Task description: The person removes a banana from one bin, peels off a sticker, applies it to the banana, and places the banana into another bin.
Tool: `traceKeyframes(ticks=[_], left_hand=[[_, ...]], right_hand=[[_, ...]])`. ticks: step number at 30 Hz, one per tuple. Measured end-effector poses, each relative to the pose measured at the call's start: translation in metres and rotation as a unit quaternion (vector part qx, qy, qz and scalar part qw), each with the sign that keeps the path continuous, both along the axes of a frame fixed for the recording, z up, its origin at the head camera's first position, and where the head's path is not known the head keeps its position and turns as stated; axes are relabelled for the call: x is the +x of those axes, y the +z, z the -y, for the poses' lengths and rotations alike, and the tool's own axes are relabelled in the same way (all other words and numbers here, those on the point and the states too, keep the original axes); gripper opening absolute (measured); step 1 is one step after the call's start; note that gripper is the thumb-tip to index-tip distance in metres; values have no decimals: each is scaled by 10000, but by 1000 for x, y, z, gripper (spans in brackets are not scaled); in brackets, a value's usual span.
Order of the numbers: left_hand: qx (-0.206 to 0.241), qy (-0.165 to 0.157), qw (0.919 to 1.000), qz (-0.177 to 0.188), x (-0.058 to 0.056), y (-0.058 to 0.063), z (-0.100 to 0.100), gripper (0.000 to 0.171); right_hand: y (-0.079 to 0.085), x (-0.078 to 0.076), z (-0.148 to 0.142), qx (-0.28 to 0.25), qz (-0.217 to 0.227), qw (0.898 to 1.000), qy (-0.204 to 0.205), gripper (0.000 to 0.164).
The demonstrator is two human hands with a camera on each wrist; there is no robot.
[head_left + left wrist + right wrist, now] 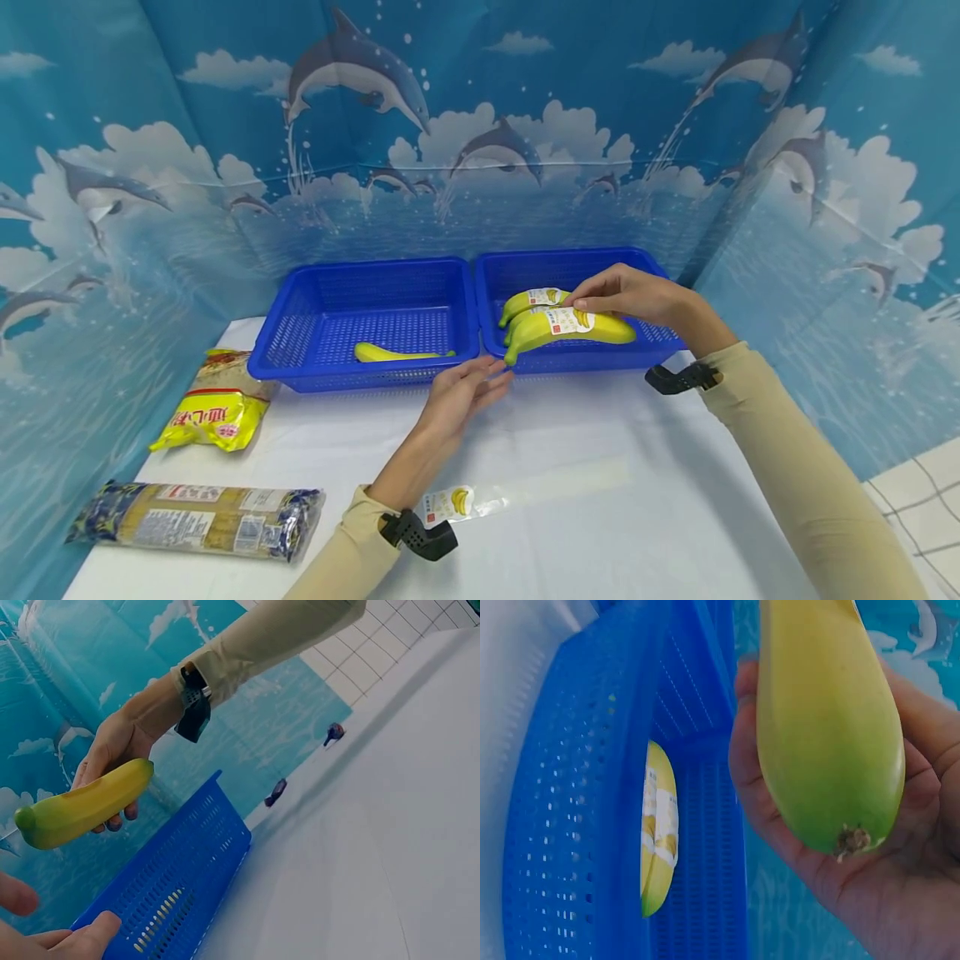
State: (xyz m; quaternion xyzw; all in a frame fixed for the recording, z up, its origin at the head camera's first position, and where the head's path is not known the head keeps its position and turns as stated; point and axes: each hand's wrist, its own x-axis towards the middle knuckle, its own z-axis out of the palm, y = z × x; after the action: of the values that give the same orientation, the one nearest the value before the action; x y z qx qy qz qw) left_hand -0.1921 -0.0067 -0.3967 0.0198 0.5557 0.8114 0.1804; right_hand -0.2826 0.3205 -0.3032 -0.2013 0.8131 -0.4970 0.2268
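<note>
One banana, pinched by the right grip, partly hides other bananas; left grip loosely spread.

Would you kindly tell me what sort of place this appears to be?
Probably a makeshift indoor tabletop workspace, perhaps for staged sorting or packing: a dolphin-print curtain screens a white-covered table, and two blue baskets stand on it side by side.

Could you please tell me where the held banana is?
In the head view, the held banana is right of centre, in the right hand above the right basket, one end near the left hand.
</note>
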Motion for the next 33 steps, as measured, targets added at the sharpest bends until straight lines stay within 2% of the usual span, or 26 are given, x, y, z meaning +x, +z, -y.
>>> traceKeyframes(ticks=[5, 10, 19, 27, 33], left_hand=[[198, -4, 9998, -59, -2, -1, 0, 45], [296, -48, 9995, -141, -2, -2, 0, 47], [221, -96, 9996, -148, -3, -3, 0, 47], [197, -161, 9996, -155, -1, -2, 0, 47], [189, -178, 9995, -163, -1, -3, 1, 48]], right_hand=[[0, -16, -6, 59, 305, 9995, 66, 28], [-6, -33, -9, 76, 593, 9978, -275, 30], [-15, -59, -13, 59, 863, 9919, -929, 33], [-25, -73, -21, 465, 899, 9908, -902, 44], [-36, -82, -28, 412, 1197, 9868, -1007, 41]])
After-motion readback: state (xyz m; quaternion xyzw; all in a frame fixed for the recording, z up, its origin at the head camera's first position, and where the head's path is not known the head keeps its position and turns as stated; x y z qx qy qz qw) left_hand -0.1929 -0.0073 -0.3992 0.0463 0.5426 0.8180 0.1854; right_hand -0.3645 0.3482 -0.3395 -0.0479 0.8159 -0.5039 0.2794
